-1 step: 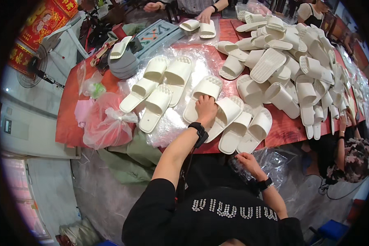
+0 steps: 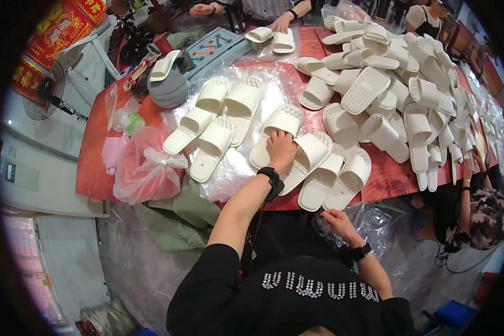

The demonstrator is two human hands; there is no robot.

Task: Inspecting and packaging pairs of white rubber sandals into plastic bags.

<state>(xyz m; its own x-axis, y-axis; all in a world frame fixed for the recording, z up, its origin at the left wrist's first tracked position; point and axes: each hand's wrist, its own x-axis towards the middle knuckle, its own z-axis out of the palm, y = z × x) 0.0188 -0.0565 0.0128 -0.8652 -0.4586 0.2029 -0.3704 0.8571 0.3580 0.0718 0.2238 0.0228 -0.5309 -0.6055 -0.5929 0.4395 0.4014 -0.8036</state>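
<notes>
My left hand (image 2: pixel 280 148), with a black watch on its wrist, rests on a white slide slipper (image 2: pixel 283 120) and its fingers curl at the strap. This slipper lies in a row of similar white slippers (image 2: pixel 325 173) on clear plastic sheeting (image 2: pixel 235 168) over the red table (image 2: pixel 95 162). Below the table's near edge, my right hand (image 2: pixel 339 220) grips a crumpled clear plastic bag (image 2: pixel 372 221). Two more pairs of white slippers (image 2: pixel 215 126) lie to the left of my left hand.
A big heap of white slippers (image 2: pixel 392 89) covers the table's right side. A tied pink plastic bag (image 2: pixel 143 168) and a stack of grey soles (image 2: pixel 168 87) sit at the left. Another person's hands (image 2: pixel 280 22) work at the far end. A person in a patterned cap (image 2: pixel 481 218) sits at the right.
</notes>
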